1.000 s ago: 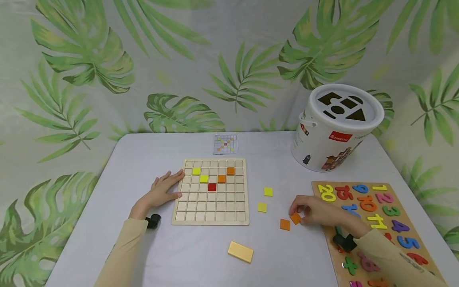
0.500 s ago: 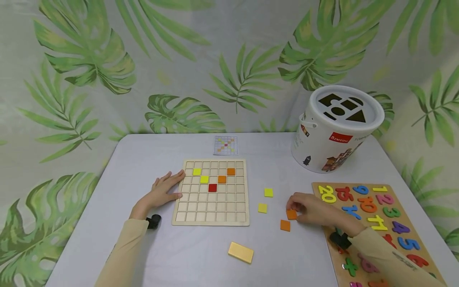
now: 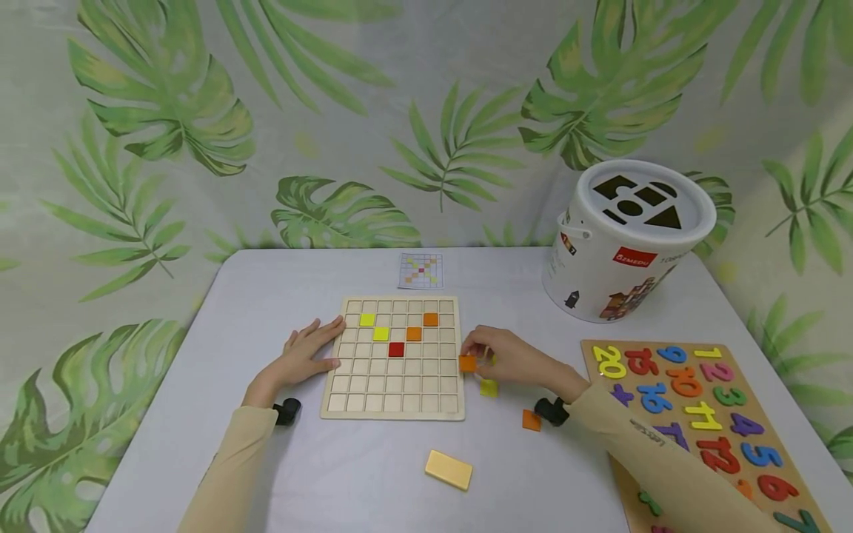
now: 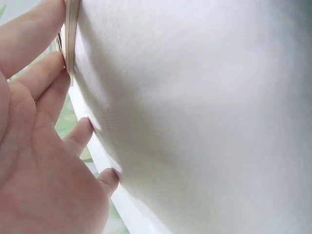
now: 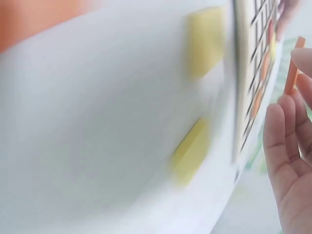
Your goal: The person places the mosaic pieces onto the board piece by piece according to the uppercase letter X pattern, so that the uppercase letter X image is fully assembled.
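A wooden grid board (image 3: 393, 385) lies at the table's middle with two yellow tiles (image 3: 367, 320), two orange tiles (image 3: 430, 320) and one red tile (image 3: 396, 349) set in its cells. My left hand (image 3: 303, 354) lies flat on the table, fingers touching the board's left edge (image 4: 71, 39). My right hand (image 3: 496, 355) pinches an orange tile (image 3: 468, 363) at the board's right edge; the same tile (image 5: 292, 68) shows edge-on in the right wrist view. A loose yellow tile (image 3: 489, 388) sits just under that hand.
A loose orange tile (image 3: 530, 420) and a pale yellow block (image 3: 449, 469) lie near the front. A pattern card (image 3: 420, 270) lies behind the board. A white shape-sorter bucket (image 3: 623, 240) stands at the back right, a number puzzle board (image 3: 693, 400) at the right.
My right hand lifted one orange tile from beside the number puzzle and carried it left to the grid board's right edge. The left hand stayed still.
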`<state>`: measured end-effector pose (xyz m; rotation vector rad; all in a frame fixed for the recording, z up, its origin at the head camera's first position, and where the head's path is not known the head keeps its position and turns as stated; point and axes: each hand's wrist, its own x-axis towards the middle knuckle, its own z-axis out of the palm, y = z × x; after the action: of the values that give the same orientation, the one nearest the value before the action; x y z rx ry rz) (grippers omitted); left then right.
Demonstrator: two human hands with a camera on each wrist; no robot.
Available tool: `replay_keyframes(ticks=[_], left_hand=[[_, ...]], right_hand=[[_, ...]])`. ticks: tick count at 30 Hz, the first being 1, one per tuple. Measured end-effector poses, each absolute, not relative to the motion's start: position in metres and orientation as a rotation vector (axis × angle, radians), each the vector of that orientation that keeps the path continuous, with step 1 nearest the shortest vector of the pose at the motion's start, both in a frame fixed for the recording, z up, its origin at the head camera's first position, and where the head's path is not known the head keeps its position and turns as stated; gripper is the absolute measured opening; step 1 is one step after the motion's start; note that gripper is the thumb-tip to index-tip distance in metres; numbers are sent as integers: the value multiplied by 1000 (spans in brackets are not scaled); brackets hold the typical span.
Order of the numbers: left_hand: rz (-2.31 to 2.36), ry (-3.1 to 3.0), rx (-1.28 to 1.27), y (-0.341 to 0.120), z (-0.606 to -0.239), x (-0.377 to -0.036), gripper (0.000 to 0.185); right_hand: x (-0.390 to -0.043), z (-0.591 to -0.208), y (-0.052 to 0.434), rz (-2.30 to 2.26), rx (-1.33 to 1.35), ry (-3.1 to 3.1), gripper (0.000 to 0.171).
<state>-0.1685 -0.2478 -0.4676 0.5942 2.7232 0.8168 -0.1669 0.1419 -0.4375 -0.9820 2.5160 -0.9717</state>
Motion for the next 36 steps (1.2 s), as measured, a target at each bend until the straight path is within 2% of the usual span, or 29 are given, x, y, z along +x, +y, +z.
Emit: replay_keyframes(ticks=[10,18,28,36], left_hand=[[827,2740,618,-249,-468,-168,69],[814,2728,593,-249,-469,-169,69],[819,2729,575,-250,-472,-170,70],[820,2731,579,-250,-474,-171,70]], right_hand=[[-183,-439,56,-942,-1138,2457,22],[-186,-447,11,-842,-1162,2473,21],[-182,-448,-9,-674,-1161,2549,24],[-182,-442,8,-814,-1112,2501,18]])
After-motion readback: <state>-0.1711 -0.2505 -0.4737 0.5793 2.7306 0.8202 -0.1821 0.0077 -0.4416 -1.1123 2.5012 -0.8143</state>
